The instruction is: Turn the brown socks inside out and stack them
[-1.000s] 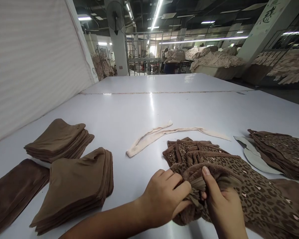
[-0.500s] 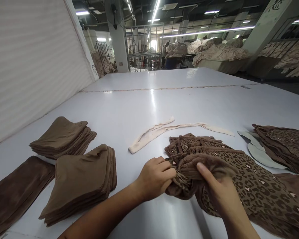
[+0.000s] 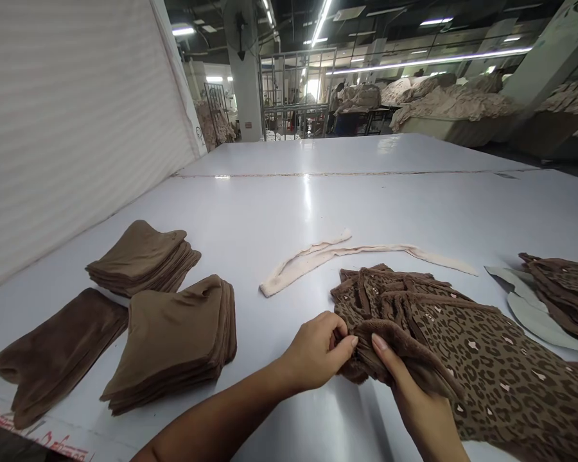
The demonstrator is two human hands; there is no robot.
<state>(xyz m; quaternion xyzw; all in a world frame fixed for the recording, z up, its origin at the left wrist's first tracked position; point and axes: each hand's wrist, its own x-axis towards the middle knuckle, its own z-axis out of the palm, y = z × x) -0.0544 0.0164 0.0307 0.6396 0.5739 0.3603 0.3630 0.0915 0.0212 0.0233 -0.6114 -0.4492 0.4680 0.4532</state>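
Note:
My left hand (image 3: 318,351) pinches the left end of a bunched brown fabric piece (image 3: 390,343) between thumb and fingers. On its right side my right hand (image 3: 417,401) grips the same piece, thumb on top, the other fingers hidden beneath. The piece shows plush brown cloth; its lower edge hangs just above the table. Directly behind and to the right lies a pile of leopard-print fabric pieces (image 3: 481,346) with brown plush edges, partly covered by the held piece and my right hand.
Stacks of brown cut fabric (image 3: 183,340), (image 3: 137,256) and a darker brown stack (image 3: 62,346) lie at left. A pale fabric strip (image 3: 308,263) curves across the white table (image 3: 250,212). At far right, grey-white pattern pieces (image 3: 534,314) lie beside another leopard-print pile (image 3: 568,289). A white sheet (image 3: 77,115) hangs at left.
The view has swung slightly left. My hands have drawn closer together on the fabric, and the leopard-print side near my left hand has turned out of sight, with brown plush now showing.

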